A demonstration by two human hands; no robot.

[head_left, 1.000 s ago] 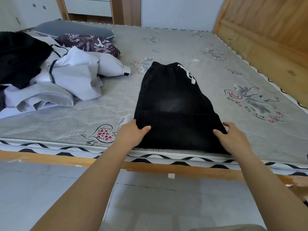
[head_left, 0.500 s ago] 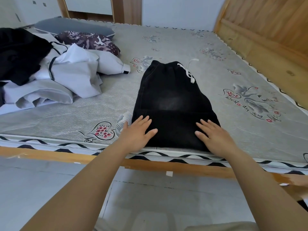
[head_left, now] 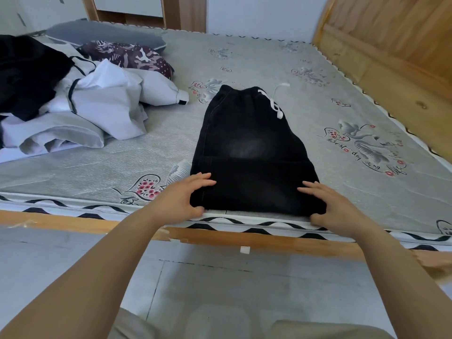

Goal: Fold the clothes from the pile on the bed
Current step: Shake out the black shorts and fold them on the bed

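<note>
A grey printed bed [head_left: 244,59] is filling the room, a wooden headboard [head_left: 391,45] standing at right; the black trousers [head_left: 249,152] are lying folded at its near edge, long axis running away from the person, waistband farthest; the left hand [head_left: 182,199] and right hand [head_left: 335,211] are both grasping the near corners, equally close; the unfolded pile [head_left: 73,104] is waiting well apart, far left.

The folded black trousers [head_left: 252,152] are matt, faded denim-like cloth with a white woven drawstring [head_left: 274,104]. Beneath them, the grey printed mattress [head_left: 244,57] looks textured; its bed frame [head_left: 391,57] is light varnished wood.
</note>
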